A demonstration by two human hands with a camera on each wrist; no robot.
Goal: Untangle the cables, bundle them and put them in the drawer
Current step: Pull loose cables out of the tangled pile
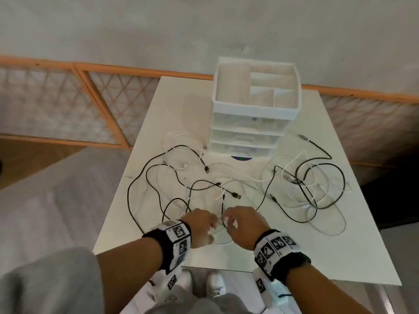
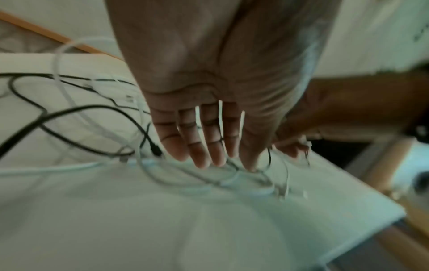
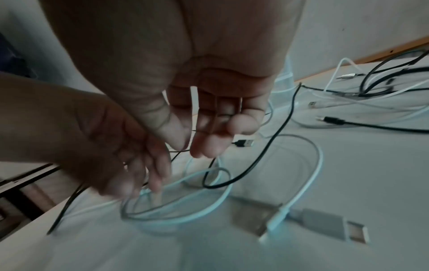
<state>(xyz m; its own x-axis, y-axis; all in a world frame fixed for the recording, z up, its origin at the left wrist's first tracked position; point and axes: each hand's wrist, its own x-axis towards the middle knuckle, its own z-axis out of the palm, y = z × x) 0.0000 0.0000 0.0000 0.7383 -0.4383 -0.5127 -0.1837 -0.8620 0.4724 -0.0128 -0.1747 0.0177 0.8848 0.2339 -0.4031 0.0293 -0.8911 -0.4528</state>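
Black and white cables (image 1: 181, 177) are sprawled all over the white worktop (image 1: 127, 223), with another tangle on the right. Left hand (image 1: 199, 225) is spread, fingers straight, tips down in a white loop near the front edge. Right hand (image 1: 243, 225) hovers just beside it, fingers relaxed. Drawer unit (image 1: 251, 123) sits at the far side.

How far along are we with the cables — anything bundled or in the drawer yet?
Nothing looks done: black and white cables lie loose and crossed on the table, and the drawer unit looks shut. In hand: the left hand and right hand reach into a white cable loop at the near edge; a firm grip isn't visible. Left: untangling, bundling, stowing.
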